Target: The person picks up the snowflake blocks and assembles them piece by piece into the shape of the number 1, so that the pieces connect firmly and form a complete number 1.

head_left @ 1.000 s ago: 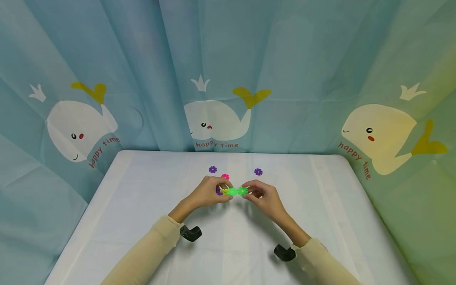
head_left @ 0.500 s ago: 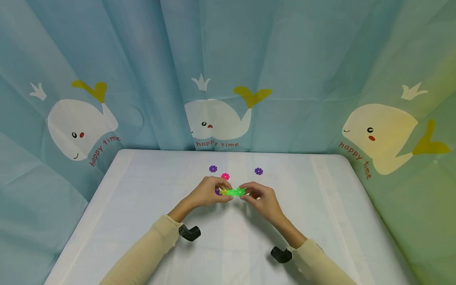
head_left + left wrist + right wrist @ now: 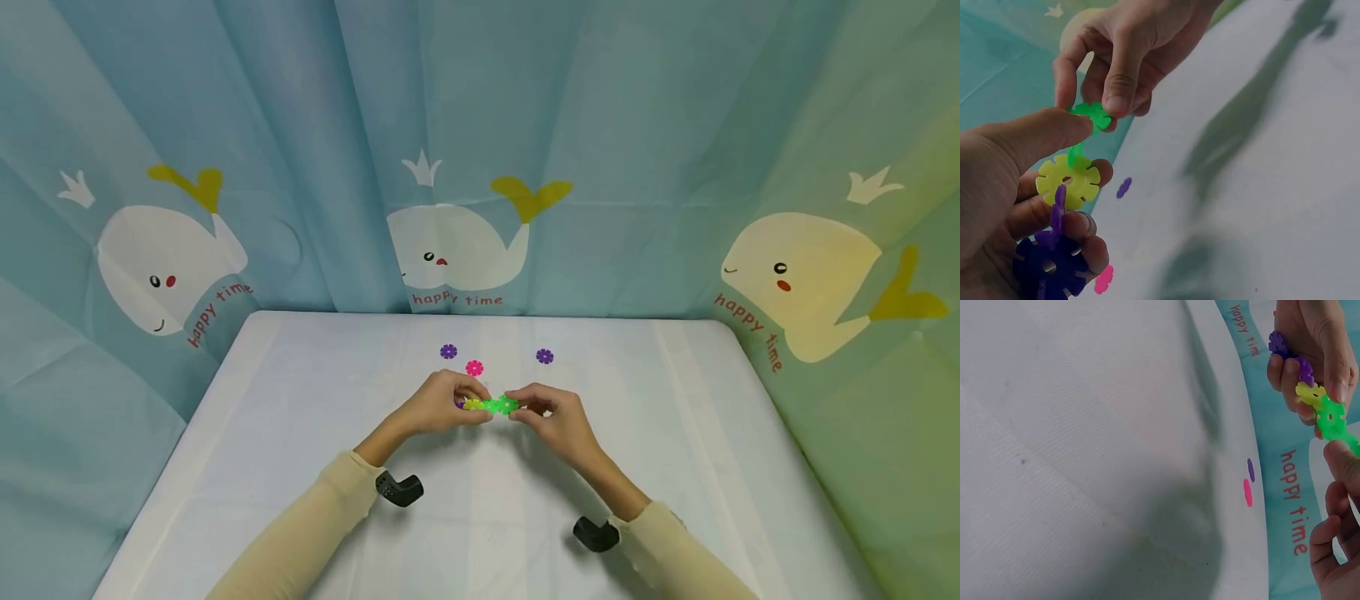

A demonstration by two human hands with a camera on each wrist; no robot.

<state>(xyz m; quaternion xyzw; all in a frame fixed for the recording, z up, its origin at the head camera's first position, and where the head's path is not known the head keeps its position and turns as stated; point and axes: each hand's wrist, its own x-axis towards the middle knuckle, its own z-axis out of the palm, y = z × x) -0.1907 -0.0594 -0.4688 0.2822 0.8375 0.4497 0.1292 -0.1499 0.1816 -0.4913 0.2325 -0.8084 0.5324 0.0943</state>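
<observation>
My left hand (image 3: 442,406) grips a short chain of notched plastic snowflake discs above the table. In the left wrist view, a dark purple disc (image 3: 1029,269) lies against its fingers, joined to another purple disc seen edge-on. A yellow disc (image 3: 1050,181) follows, with a green disc partly behind the thumb. From the other side, my right hand (image 3: 557,421) pinches a green snowflake disc (image 3: 1099,115) between thumb and fingertips. The right wrist view has the green discs (image 3: 1330,428) meeting edge to edge between the two hands.
Beyond the hands lie a pink disc (image 3: 474,367) and two purple discs, one at the left (image 3: 448,352) and one at the right (image 3: 544,357). A white cloth covers the table (image 3: 300,375). Behind its far edge hangs a blue whale-print curtain (image 3: 637,167).
The right hand has shifted slightly left, bringing its green disc up against the green end of the chain. The left hand has stayed nearly still. Loose discs have not been moved.
</observation>
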